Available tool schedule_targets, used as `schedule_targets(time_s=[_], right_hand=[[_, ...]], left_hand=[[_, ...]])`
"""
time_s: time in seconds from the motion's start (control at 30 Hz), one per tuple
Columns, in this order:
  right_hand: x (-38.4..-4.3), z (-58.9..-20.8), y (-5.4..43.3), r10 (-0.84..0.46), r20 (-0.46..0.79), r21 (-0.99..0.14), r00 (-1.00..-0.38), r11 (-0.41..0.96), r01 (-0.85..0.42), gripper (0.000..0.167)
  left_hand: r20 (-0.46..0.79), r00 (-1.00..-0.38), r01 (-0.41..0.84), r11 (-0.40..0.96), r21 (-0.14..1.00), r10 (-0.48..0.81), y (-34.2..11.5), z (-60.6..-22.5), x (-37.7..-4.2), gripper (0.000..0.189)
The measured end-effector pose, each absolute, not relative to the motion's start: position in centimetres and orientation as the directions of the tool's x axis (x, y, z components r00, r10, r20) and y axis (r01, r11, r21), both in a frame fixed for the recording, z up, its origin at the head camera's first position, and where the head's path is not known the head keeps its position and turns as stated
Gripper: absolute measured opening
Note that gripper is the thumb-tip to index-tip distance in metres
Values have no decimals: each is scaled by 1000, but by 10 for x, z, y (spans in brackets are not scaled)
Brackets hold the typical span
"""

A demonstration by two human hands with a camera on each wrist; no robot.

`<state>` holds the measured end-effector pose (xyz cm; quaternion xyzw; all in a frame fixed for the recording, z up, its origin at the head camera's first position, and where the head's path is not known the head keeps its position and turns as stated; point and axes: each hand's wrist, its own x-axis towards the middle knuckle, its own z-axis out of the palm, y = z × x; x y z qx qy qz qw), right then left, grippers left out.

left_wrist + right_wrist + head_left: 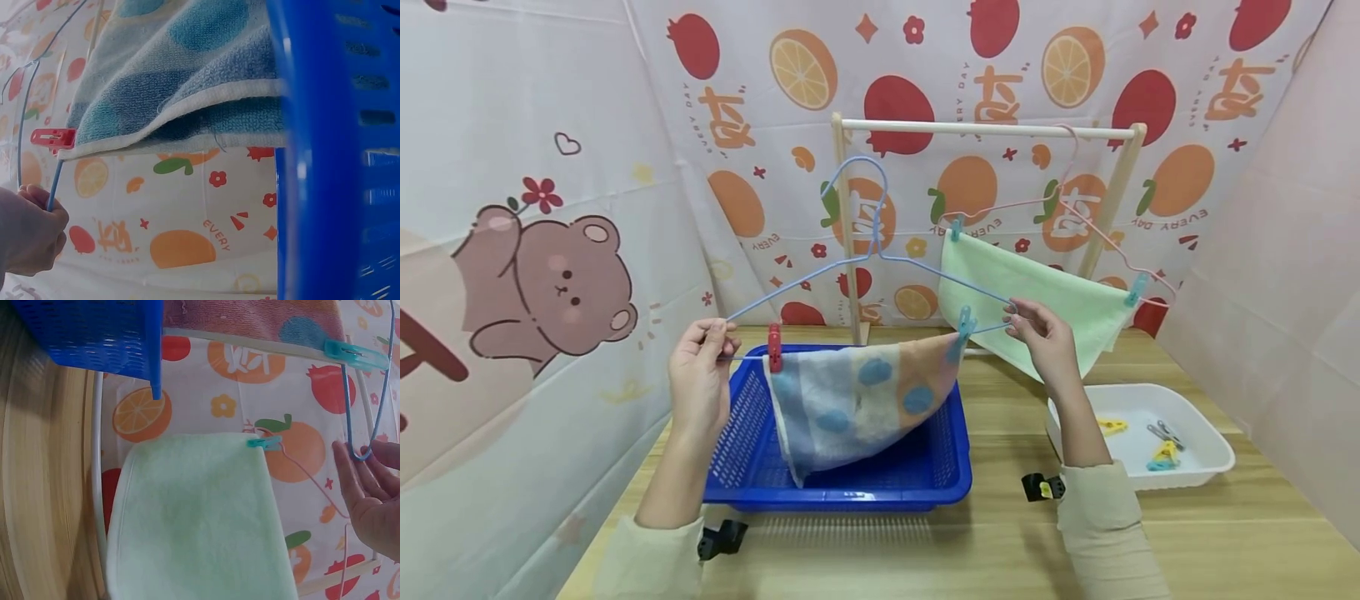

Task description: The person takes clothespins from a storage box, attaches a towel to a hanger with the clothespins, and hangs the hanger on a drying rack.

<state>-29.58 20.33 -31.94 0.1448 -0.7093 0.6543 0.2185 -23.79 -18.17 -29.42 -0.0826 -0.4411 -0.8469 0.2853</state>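
Observation:
A blue clothes hanger [805, 281] is held up in front of the person, its hook upward. The left hand [700, 375] pinches its left end; in the left wrist view, the fingers [53, 215] curl round the wire. At the other end, the right hand [1047, 342] holds the bent corner between thumb and fingers. A spotted blue, white and orange towel [857, 417] hangs from the lower bar. A red clothespin [774, 347] grips its left corner and a teal clothespin [966, 323] its right. The towel sags over the basket, lower on the left.
Below is a blue plastic basket [958, 479]. Behind it, a rack [955, 127] carries a pink hanger [1101, 231] with a light green towel [1000, 283] clipped on. A white tray [1213, 454] with several clothespins [1165, 454] stands at the right. Patterned curtains surround the table.

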Motion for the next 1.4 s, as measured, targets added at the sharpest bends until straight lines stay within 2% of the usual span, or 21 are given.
schedule_targets(time_s=[0.17, 0.4, 0.5, 0.6, 0.73, 0.83, 1.0, 1.1, 1.3, 1.4], right_hand=[[-296, -323, 202, 117, 515, -855, -849, -2, -519, 25], [-296, -326, 199, 188, 502, -848, -844, -86, -523, 19], [-294, -325, 198, 218, 492, -844, -843, -120, -523, 17], [-292, -325, 197, 244, 479, -836, -843, -165, -523, 16], [-290, -327, 197, 273, 457, -830, -846, -212, -516, 17], [-289, -329, 198, 287, 445, -828, -848, -229, -512, 16], [-287, -330, 198, 297, 441, -822, -847, -245, -514, 15], [-286, -329, 197, 305, 444, -814, -843, -255, -521, 15], [-284, -329, 196, 331, 466, -789, -820, -264, -555, 16], [-283, -330, 196, 336, 471, -782, -816, -268, -562, 16]], left_hand=[[383, -826, 553, -456, 697, -414, -185, -295, -237, 20], [365, -860, 505, -496, 706, -356, -193, -296, -235, 10], [364, -866, 499, -576, 647, -342, -194, -297, -235, 14], [359, -874, 480, -694, 537, -328, -196, -297, -234, 18], [331, -902, 403, -819, 409, -278, -198, -299, -236, 12], [292, -929, 325, -877, 354, -226, -202, -301, -238, 5], [210, -964, 223, -927, 303, -163, -207, -306, -240, 5], [154, -975, 205, -923, 326, -162, -210, -307, -240, 4], [-37, -981, 131, -800, 585, -188, -215, -308, -239, 4], [-64, -986, 83, -776, 626, -157, -218, -310, -238, 6]])
